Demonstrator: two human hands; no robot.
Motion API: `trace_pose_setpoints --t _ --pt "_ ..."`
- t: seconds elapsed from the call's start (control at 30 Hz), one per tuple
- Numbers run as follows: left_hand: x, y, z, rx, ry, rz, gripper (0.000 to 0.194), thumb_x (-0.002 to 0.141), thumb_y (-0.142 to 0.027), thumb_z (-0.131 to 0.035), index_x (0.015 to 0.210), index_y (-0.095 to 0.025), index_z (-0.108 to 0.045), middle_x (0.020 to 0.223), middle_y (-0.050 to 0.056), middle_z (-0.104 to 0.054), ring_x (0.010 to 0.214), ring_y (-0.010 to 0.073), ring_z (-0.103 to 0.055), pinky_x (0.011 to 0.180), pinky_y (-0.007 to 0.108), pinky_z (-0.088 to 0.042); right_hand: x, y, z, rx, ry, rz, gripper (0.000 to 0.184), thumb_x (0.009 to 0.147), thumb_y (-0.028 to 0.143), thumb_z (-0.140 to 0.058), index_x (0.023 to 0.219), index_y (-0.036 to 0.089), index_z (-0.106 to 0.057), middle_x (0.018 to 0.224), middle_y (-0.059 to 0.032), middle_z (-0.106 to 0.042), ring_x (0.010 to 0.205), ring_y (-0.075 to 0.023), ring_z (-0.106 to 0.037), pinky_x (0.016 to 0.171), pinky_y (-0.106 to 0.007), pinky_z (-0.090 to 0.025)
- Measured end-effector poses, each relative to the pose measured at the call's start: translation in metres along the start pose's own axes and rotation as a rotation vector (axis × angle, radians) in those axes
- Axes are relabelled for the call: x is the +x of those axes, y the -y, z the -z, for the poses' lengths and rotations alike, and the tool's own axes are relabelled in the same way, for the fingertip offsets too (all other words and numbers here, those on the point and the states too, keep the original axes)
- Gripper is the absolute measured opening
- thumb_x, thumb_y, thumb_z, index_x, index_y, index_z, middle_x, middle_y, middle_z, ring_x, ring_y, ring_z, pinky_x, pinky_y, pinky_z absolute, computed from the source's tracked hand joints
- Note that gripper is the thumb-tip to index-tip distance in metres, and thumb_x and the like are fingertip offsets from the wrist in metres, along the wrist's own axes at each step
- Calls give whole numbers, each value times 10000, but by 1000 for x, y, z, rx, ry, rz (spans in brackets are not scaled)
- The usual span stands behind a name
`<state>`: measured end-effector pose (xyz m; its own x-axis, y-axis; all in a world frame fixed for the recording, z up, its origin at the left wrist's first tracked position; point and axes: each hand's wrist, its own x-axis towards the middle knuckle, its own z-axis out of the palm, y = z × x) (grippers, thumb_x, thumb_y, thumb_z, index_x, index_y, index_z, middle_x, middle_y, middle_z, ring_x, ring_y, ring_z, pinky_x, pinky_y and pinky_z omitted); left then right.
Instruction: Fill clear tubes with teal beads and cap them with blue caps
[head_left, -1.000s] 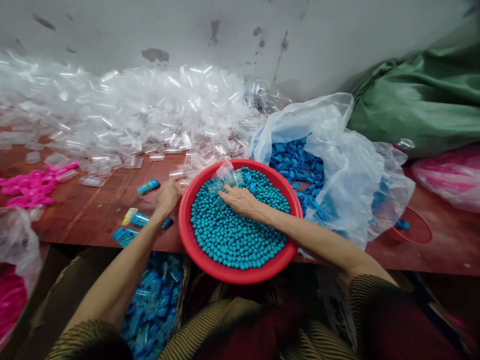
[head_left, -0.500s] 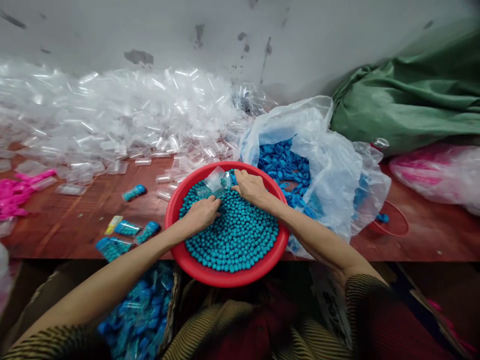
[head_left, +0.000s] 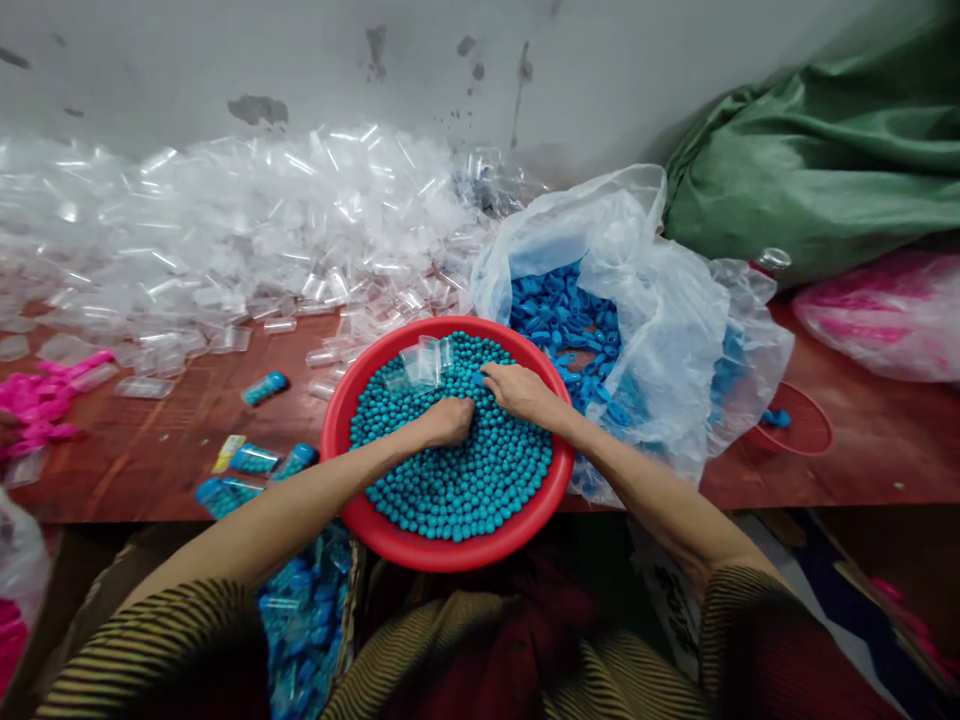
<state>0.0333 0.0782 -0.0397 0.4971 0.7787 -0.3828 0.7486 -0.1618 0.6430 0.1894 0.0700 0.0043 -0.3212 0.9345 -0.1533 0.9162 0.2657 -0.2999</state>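
- Beads (head_left: pixel 450 470) fill the red basin (head_left: pixel 420 545) right under both hands; a second ago only the right hand was in there, while the left sat outside the rim on the table (head_left: pixel 150 450).
- Left hand (head_left: pixel 448 421) has since crossed into the basin and now lies curled, knuckles up, on the beads; whether its fingers have closed on anything, I cannot tell.
- Right hand (head_left: pixel 523 391) sits just beside it, almost touching, fingers bent with the tips pressed among the beads; a pinch on something small looks likely, but what is hidden.
- Clear tubes (head_left: pixel 421 362) lie on the beads just beyond both hands, no longer lifted as they were half a second ago, so I judge neither hand has one.
- Filled tubes (head_left: pixel 264 388) rest on the table, well left of the left hand.
- Blue caps (head_left: pixel 559 315) sit in a bag (head_left: pixel 675 330) beyond the right hand.
- Empty tubes (head_left: pixel 225 230) are heaped farthest off, against the wall.
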Motion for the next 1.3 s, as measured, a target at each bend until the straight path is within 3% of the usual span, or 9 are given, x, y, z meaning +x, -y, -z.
trace_pose_setpoints --t 0.07,0.17,0.3,0.47,0.53,0.73,0.87,1.03,1.3 --pt "6 0 1 -188 30 3 45 705 -146 -521 689 -162 -560 654 55 -619 742 209 -600 719 310 -458 -3 -1 -3 76 24 -12 240 925 241 -408 1066 138 -573 964 -121 -665 924 -230 -610 767 -303 -428" --pt "1 3 7 -469 87 -4 129 734 -274 -532 676 -161 -551 597 17 -581 629 161 -560 643 287 -457 -6 -8 -5 299 25 14 239 904 218 -449 1092 134 -570 964 -96 -650 852 -193 -611 740 -283 -446" --pt "-14 10 18 -728 87 1 221 679 -359 -621 740 -152 -573 633 -4 -570 615 115 -519 651 256 -431 -9 -14 -5 702 133 -97 302 904 229 -420 1179 156 -518 762 -11 -575 520 -107 -520 477 -232 -440" --pt "-26 9 23 -949 98 24 340 603 -386 -735 799 -139 -608 706 -5 -590 655 97 -501 676 234 -390 -14 -9 -9 963 175 -45 306 895 208 -419 1186 178 -510 727 17 -520 497 -80 -477 412 -193 -418" --pt "-31 6 23 -1023 101 39 360 589 -377 -765 809 -130 -620 714 -5 -597 663 97 -501 675 231 -376 -15 -6 -11 961 140 -22 320 896 215 -417 1201 175 -504 740 12 -530 506 -81 -476 425 -198 -417" --pt "-42 -2 24 -1019 -13 18 376 576 -388 -782 769 -125 -594 647 -38 -558 605 75 -471 625 215 -356 -21 2 -14 783 -121 103 319 887 212 -450 1190 173 -541 715 9 -557 591 -101 -502 595 -231 -435" --pt "-46 -4 24 -985 7 -8 374 624 -416 -744 787 -131 -566 664 -15 -593 642 98 -551 617 215 -388 -22 5 -16 806 -103 148 310 886 211 -443 1174 179 -552 720 13 -571 583 -102 -507 627 -245 -436" --pt "-50 -5 18 -983 61 3 410 669 -471 -689 846 -156 -494 659 -13 -602 516 102 -575 437 188 -366 -20 4 -21 788 -134 157 249 874 229 -474 1086 173 -592 685 23 -569 632 -110 -524 633 -234 -419" --pt "-65 -16 5 -994 -111 -38 635 726 -431 -645 1242 -174 -377 621 -54 -564 427 79 -522 388 179 -368 -31 18 -18 786 -189 130 246 889 240 -445 871 155 -675 617 29 -551 558 -92 -487 590 -217 -380"
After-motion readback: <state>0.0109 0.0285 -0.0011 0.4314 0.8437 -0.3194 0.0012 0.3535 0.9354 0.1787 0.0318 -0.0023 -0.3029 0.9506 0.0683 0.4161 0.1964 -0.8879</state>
